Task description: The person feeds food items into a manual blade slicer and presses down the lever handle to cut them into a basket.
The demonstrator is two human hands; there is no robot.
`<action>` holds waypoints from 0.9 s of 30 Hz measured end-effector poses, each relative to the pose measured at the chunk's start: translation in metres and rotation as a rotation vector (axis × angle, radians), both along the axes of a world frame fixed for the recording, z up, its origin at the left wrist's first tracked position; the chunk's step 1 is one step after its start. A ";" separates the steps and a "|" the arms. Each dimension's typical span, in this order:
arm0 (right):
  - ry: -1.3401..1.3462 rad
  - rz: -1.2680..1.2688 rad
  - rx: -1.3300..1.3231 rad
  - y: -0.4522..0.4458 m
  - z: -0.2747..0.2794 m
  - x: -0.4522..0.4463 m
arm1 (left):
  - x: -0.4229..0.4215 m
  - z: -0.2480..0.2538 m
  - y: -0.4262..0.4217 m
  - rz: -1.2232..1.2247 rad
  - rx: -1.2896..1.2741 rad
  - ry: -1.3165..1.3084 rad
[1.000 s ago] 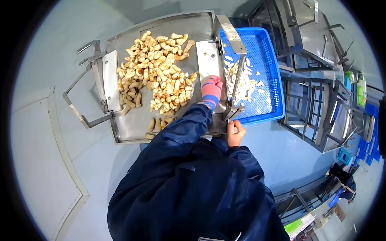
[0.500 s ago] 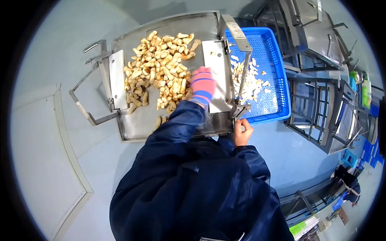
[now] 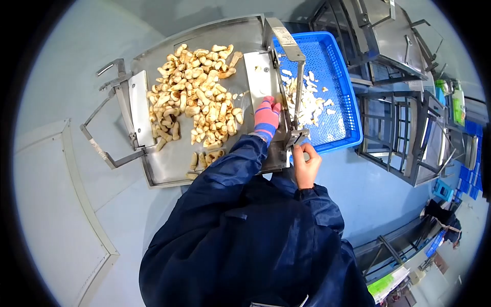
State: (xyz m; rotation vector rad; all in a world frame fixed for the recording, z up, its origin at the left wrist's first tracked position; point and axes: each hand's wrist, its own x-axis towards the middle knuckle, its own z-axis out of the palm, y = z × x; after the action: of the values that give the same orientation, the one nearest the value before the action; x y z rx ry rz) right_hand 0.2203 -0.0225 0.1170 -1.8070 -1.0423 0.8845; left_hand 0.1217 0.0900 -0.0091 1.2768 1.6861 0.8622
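What the left hand covers on the board is hidden; whether the right hand grips anything cannot be told; the left sleeve hides part of the tray; the bits are too small to tell singly; the lever's lettering is unreadable; the bottom edge cuts off the jacket.

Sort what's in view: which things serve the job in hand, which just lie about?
Job: gloved left hand, bare right hand, mushroom-like pieces, right-side white board, steel arm, steel tray, blue basket.
Seemingly just about: steel racks, light-blue stool.
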 end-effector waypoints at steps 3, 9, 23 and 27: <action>-0.025 0.009 0.015 -0.002 -0.004 0.000 | -0.002 0.001 -0.008 -0.004 -0.023 -0.119; 0.034 0.013 0.054 0.000 -0.005 -0.001 | 0.002 -0.018 -0.015 0.063 0.063 -0.336; 0.092 0.014 0.057 -0.034 -0.093 0.013 | 0.001 -0.021 -0.007 -0.022 0.018 -0.149; -0.046 -0.032 0.054 -0.014 -0.034 0.002 | -0.002 -0.007 -0.003 -0.043 0.002 -0.250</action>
State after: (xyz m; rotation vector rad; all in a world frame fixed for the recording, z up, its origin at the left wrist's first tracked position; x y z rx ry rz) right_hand 0.2218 -0.0361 0.0832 -1.8015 -1.0538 0.7913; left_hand 0.1202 0.0870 -0.0159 1.1507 1.4558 0.9554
